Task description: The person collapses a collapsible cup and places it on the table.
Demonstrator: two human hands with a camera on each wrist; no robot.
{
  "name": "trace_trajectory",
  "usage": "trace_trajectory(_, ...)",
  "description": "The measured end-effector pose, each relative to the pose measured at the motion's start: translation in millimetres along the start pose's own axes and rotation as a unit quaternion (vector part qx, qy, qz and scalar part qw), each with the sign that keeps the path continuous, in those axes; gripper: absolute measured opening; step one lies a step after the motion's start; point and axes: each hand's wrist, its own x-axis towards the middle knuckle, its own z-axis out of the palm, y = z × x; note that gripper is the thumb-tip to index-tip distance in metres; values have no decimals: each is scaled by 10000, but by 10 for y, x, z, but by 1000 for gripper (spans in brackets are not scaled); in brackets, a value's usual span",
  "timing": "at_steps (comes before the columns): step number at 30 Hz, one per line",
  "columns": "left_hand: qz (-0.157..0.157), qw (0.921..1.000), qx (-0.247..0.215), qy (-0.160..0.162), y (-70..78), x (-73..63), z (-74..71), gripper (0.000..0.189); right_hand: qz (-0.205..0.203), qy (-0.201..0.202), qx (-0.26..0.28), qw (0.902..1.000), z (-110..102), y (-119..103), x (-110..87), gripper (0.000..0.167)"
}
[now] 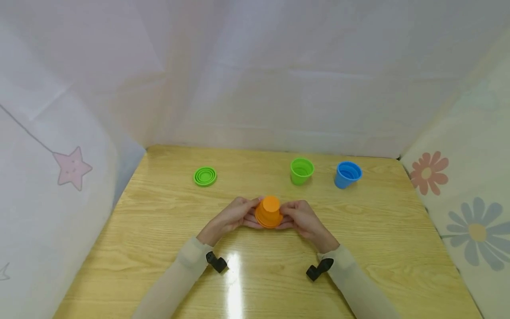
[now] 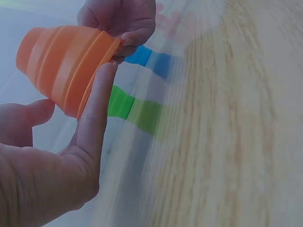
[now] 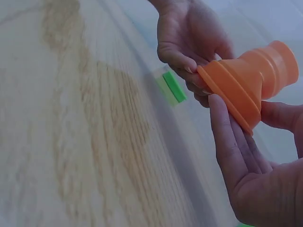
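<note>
Between both hands is an orange collapsible cup (image 1: 270, 212), its small base turned up and its wide rim down, raised off the wooden table. My left hand (image 1: 237, 213) pinches it from the left, thumb on the wall and fingers along the rim. From the right, my right hand (image 1: 304, 218) pinches it too, with the thumb against the side and the fingers under the rim. The right wrist view shows the orange wall (image 3: 241, 80) folded in unevenly near that thumb. The cup's inside is hidden.
Farther back on the table (image 1: 159, 266), a flattened green collapsible cup (image 1: 205, 177) lies at the left. A green cup (image 1: 299, 178) and a blue cup (image 1: 343, 180) stand extended, mouths up, at the right. Pale curtains (image 1: 279, 88) hang behind and at both sides.
</note>
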Motion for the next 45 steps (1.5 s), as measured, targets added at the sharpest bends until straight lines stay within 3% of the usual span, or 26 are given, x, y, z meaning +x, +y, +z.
trace_trajectory(9, -106, 9998, -125, -142, -14, 18, -14, 60, -489, -26, -901, 9947, -21, -24, 16, 36)
trace_trajectory(17, -124, 9997, -104, -191, -4, -21, -43, 53, -612, 35, -1422, 9879, 9, -9, 36, 33)
trace_trajectory(24, -142, 9997, -55, -184, 28, -56, -4, 48, -577, -70, -1482, 9872, -6, -10, 11, 33)
trace_trajectory(33, -3, 9999, 45, -145, 5, -2, 28, 43, -549, -145, -1631, 9850, -66, -9, -7, 33)
trace_trajectory(45, 86, 9996, 271, 19, -3, 0, 0, 39, -449, -280, -1361, 9893, -53, -3, -7, 35)
